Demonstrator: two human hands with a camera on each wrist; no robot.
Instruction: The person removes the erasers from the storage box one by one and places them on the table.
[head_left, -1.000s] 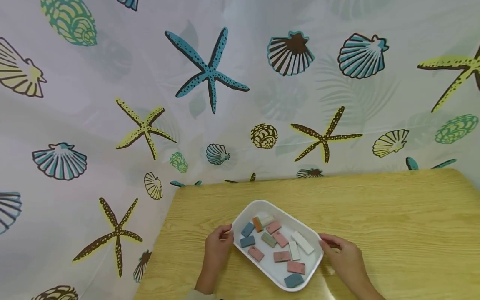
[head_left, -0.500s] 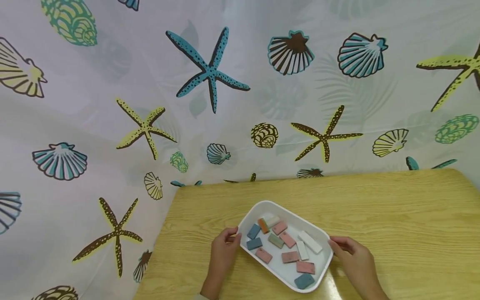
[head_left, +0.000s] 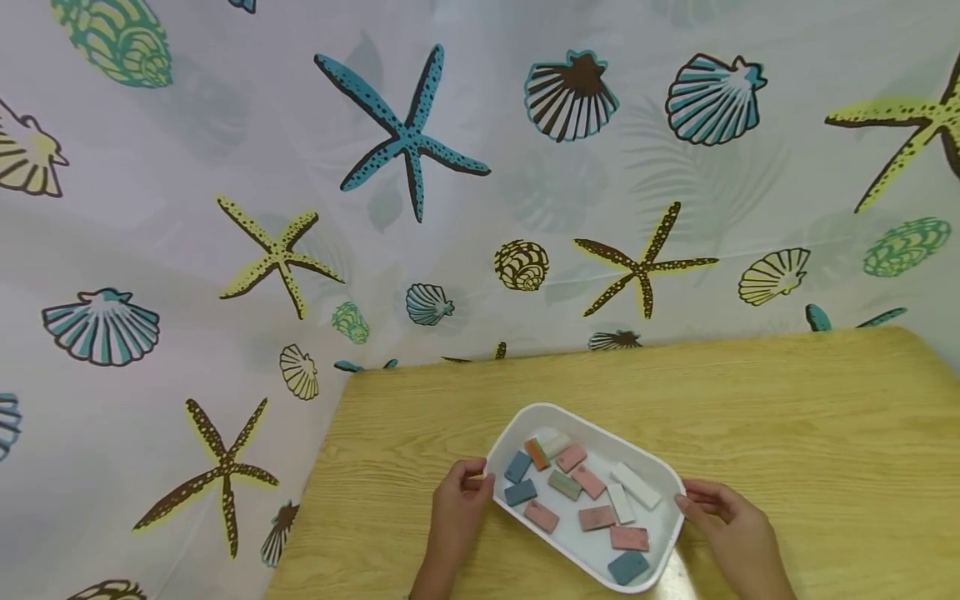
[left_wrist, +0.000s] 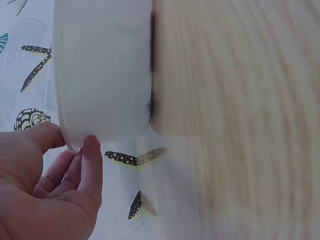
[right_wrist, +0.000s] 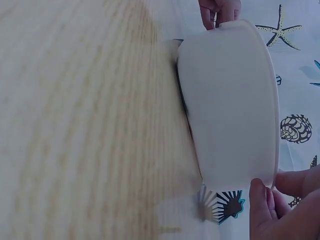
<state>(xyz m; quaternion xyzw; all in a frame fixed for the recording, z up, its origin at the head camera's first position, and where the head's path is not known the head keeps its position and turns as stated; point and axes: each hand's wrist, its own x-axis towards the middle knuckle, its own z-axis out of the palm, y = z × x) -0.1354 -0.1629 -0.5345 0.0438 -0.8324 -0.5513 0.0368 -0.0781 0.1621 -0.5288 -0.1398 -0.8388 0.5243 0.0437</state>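
Observation:
A white rectangular tub with rounded corners (head_left: 592, 546) sits askew low on the table, between both hands. Inside lie several small eraser-like blocks: pink (head_left: 597, 517), blue (head_left: 628, 567), white (head_left: 635, 486), a greenish one (head_left: 564, 485) and an orange-striped one (head_left: 537, 454). My left hand (head_left: 459, 508) pinches the tub's left rim between thumb and fingers. At the opposite end, my right hand (head_left: 731, 525) pinches the right rim the same way. Both wrist views show the tub's plain outer wall (left_wrist: 105, 75), with its base close along the tabletop.
The wood-grain table (head_left: 825, 433) stretches away to the right and behind the tub. A white curtain (head_left: 465, 275) printed with starfish and shells hangs along its back and left edges.
Both hands have shifted the tub to the right and slightly nearer, with the blocks still lying in it. The head view has tilted and turned a little.

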